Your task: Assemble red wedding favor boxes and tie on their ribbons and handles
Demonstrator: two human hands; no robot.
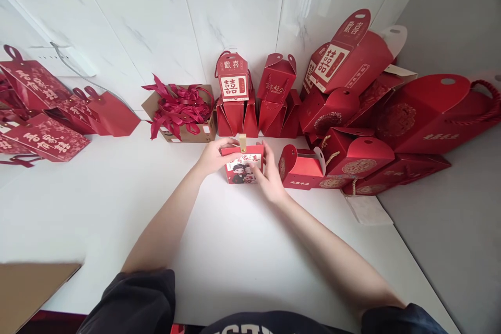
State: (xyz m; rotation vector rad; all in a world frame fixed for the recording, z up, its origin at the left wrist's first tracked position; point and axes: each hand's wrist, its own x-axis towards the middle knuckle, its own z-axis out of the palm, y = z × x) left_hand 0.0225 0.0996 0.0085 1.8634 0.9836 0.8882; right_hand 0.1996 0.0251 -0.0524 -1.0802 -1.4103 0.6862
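A small red gift box with a printed cartoon couple on its front stands upright on the white table, between both hands. A beige strap with a gold-coloured stud sits at its top edge. My left hand grips the box's upper left side, the thumb lying across the front. On the right side, my right hand has its fingers around the edge and its thumb on the printed front. The fingers behind the box are partly hidden.
A cardboard box of dark red ribbons stands by the tiled wall. Red boxes are stacked behind my hands, with a taller pile at the right. More red boxes lie at the left. A cardboard sheet is near the front left.
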